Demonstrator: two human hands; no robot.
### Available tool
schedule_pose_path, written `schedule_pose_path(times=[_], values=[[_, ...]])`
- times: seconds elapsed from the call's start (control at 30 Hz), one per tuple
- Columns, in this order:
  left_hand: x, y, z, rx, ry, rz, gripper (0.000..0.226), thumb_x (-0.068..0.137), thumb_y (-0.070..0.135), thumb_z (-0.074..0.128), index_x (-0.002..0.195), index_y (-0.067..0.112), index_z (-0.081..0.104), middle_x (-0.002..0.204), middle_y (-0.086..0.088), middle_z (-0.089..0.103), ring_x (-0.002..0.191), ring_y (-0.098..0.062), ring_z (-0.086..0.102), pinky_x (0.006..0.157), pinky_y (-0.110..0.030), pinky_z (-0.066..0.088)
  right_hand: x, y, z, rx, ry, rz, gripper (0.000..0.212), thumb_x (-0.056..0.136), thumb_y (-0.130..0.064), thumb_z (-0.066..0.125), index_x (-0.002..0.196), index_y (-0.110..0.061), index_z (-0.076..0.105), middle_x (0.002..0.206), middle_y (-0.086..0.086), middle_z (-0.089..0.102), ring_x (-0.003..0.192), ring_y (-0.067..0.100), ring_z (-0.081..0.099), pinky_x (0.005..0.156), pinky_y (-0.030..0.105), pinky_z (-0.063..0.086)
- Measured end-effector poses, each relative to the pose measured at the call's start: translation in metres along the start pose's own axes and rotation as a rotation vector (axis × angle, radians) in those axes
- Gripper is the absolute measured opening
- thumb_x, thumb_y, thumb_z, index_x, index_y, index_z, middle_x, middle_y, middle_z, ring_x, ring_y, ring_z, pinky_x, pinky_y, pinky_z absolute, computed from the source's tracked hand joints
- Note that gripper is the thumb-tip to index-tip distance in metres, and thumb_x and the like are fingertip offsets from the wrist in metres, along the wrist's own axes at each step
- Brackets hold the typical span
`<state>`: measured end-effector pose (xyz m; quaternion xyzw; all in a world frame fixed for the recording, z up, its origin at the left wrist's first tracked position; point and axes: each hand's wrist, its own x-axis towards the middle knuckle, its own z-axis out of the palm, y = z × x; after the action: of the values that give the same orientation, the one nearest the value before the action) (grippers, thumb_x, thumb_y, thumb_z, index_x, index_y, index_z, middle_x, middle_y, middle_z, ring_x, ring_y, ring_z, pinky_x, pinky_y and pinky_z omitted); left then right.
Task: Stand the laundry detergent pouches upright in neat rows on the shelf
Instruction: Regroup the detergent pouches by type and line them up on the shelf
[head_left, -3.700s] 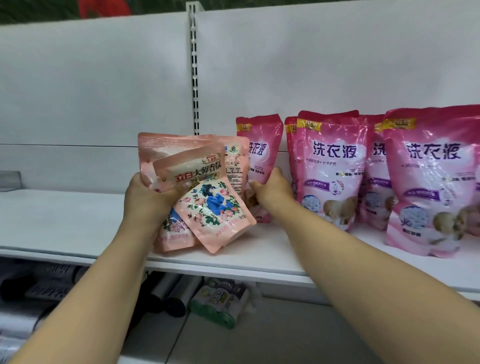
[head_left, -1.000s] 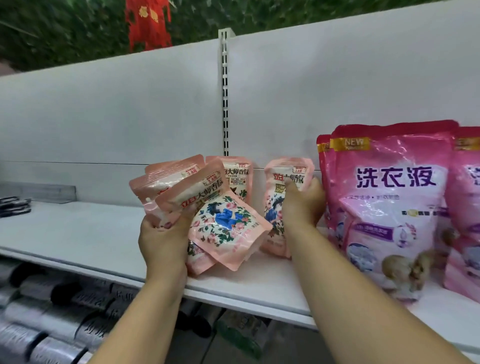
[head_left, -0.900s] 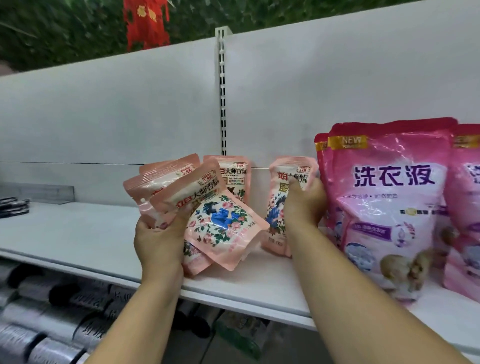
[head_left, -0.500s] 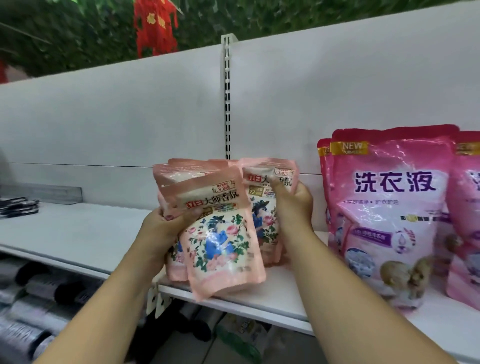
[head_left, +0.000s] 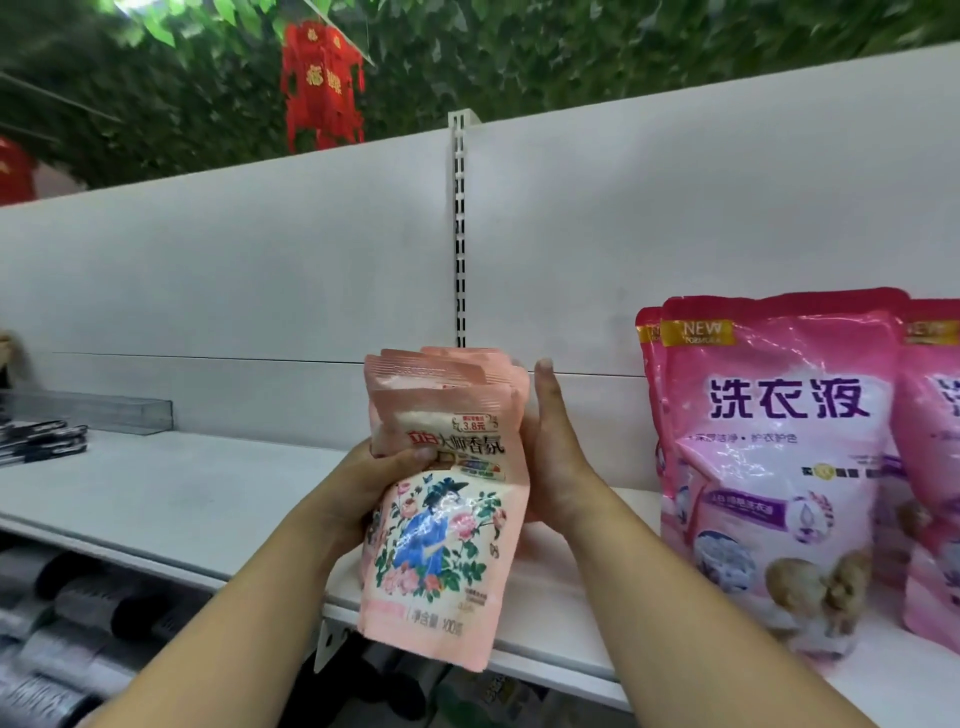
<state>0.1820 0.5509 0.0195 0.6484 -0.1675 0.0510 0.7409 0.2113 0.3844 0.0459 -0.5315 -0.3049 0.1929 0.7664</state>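
Half a second ago the small peach pouches were still slightly fanned; now they are squared into one tight stack (head_left: 447, 467), top edges nearly level, with the pouch the right hand was bringing over from beside the big pink bags (head_left: 779, 467) folded in. The left hand (head_left: 374, 478) grips the stack from the left, thumb curled across the front pouch's label, while the right hand (head_left: 556, 452) lies flat against the stack's right edge, fingers straight, pressing rather than clutching. The stack hangs over the front lip of the shelf (head_left: 182, 499), its bottom apparently clear of the surface, though the angle makes that hard to judge. With the bundle aligned, setting it down upright as a row left of the pink bags looks like the next step.
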Motion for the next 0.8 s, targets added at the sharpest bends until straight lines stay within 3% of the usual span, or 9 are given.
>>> schedule_pose_path(times=[0.1, 0.2, 0.3, 0.37, 0.5, 0.6, 0.67, 0.73, 0.8], values=[[0.006, -0.002, -0.004, 0.007, 0.008, 0.052, 0.1, 0.024, 0.039, 0.093, 0.109, 0.006, 0.053, 0.087, -0.014, 0.071, 0.071, -0.025, 0.07, 0.058, -0.03, 0.056, 0.0, -0.002, -0.001, -0.036, -0.118, -0.01, 0.085, 0.078, -0.075, 0.008, 0.117, -0.017, 0.056, 0.091, 0.006, 0.072, 0.078, 0.016, 0.069, 0.067, 0.023, 0.056], [0.014, -0.002, -0.01, 0.052, 0.026, 0.078, 0.115, 0.026, 0.04, 0.093, 0.123, 0.006, 0.042, 0.093, -0.016, 0.07, 0.075, -0.026, 0.069, 0.06, -0.03, 0.055, -0.001, -0.003, 0.0, -0.101, -0.199, -0.015, 0.095, 0.054, -0.09, 0.032, 0.113, -0.022, 0.061, 0.103, 0.005, 0.069, 0.09, 0.017, 0.067, 0.074, 0.025, 0.055], [0.017, 0.002, -0.013, 0.109, -0.038, 0.022, 0.101, 0.026, 0.042, 0.093, 0.111, 0.005, 0.052, 0.09, -0.014, 0.07, 0.073, -0.025, 0.069, 0.062, -0.03, 0.056, 0.001, 0.0, -0.001, -0.128, -0.259, -0.026, 0.098, 0.028, -0.084, 0.064, 0.105, -0.023, 0.064, 0.096, 0.002, 0.072, 0.084, 0.015, 0.069, 0.067, 0.023, 0.055], [0.019, 0.001, -0.013, 0.13, -0.032, 0.019, 0.093, 0.029, 0.043, 0.092, 0.106, 0.007, 0.057, 0.093, -0.016, 0.069, 0.079, -0.028, 0.068, 0.071, -0.035, 0.055, 0.002, 0.001, -0.003, -0.154, -0.265, -0.034, 0.108, 0.023, -0.076, 0.073, 0.112, -0.017, 0.06, 0.101, 0.006, 0.069, 0.088, 0.018, 0.067, 0.076, 0.026, 0.055], [0.022, -0.006, -0.014, 0.05, -0.029, 0.07, 0.09, 0.041, 0.035, 0.091, 0.117, 0.005, 0.053, 0.108, -0.025, 0.06, 0.095, -0.039, 0.058, 0.086, -0.047, 0.047, 0.002, 0.002, -0.002, -0.191, -0.279, -0.053, 0.108, 0.022, -0.072, 0.077, 0.114, -0.018, 0.059, 0.103, 0.004, 0.069, 0.089, 0.017, 0.066, 0.079, 0.025, 0.054], [0.022, -0.008, -0.017, 0.023, 0.038, 0.076, 0.123, 0.027, 0.036, 0.094, 0.132, 0.007, 0.036, 0.117, -0.027, 0.056, 0.093, -0.036, 0.061, 0.075, -0.041, 0.054, 0.003, -0.001, -0.001, -0.149, -0.312, -0.019, 0.103, 0.028, -0.08, 0.069, 0.113, -0.024, 0.06, 0.107, 0.002, 0.069, 0.094, 0.016, 0.067, 0.078, 0.024, 0.054], [0.022, -0.006, -0.016, 0.013, 0.047, 0.09, 0.131, 0.019, 0.037, 0.094, 0.131, 0.005, 0.034, 0.106, -0.021, 0.064, 0.087, -0.03, 0.066, 0.067, -0.035, 0.056, 0.005, -0.002, 0.0, -0.174, -0.299, 0.021, 0.103, 0.027, -0.085, 0.063, 0.113, -0.029, 0.06, 0.113, 0.001, 0.067, 0.099, 0.016, 0.065, 0.083, 0.025, 0.053], [0.021, 0.001, -0.01, 0.05, 0.098, 0.122, 0.12, 0.007, 0.043, 0.091, 0.109, -0.002, 0.047, 0.076, -0.008, 0.073, 0.068, -0.015, 0.07, 0.056, -0.022, 0.054, 0.008, -0.001, 0.001, -0.189, -0.287, 0.011, 0.096, 0.031, -0.088, 0.058, 0.111, -0.035, 0.06, 0.118, 0.0, 0.065, 0.107, 0.017, 0.062, 0.091, 0.028, 0.049], [0.016, 0.012, 0.001, 0.209, 0.206, 0.156, 0.107, -0.006, 0.06, 0.08, 0.082, 0.006, 0.052, 0.049, 0.009, 0.066, 0.053, 0.003, 0.064, 0.046, -0.007, 0.044, 0.009, 0.001, 0.005, -0.164, -0.23, -0.033, 0.083, 0.047, -0.089, 0.05, 0.112, -0.039, 0.059, 0.123, 0.003, 0.062, 0.113, 0.021, 0.059, 0.099, 0.033, 0.044]])
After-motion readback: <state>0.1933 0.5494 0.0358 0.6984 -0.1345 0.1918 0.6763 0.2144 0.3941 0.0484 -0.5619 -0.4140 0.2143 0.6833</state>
